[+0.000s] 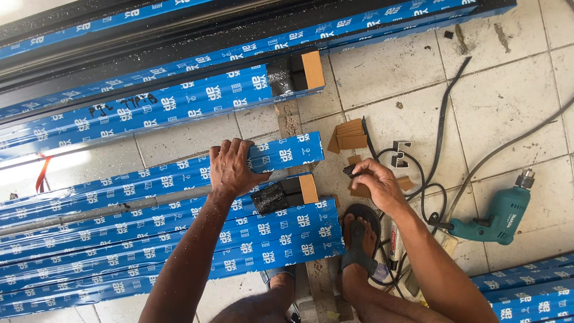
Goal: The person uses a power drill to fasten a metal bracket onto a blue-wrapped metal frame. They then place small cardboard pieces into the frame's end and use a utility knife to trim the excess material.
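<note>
The left hand (232,169) lies palm down, fingers curled over the far edge of a blue-wrapped aluminium profile (179,173), gripping it near its right end. That profile rests on top of a stack of similar blue-wrapped profiles (149,245) lying on the tiled floor (508,90). The right hand (378,184) is closed around a small black part (351,171), pinched between thumb and fingertips just right of the profile ends. A sandalled foot (359,242) sits just near of that hand. Small brown cardboard pieces (348,136) lie on the floor beyond the right hand. A teal electric drill (496,216) lies well to the right, its black cable (430,179) looping between it and the hand.
</note>
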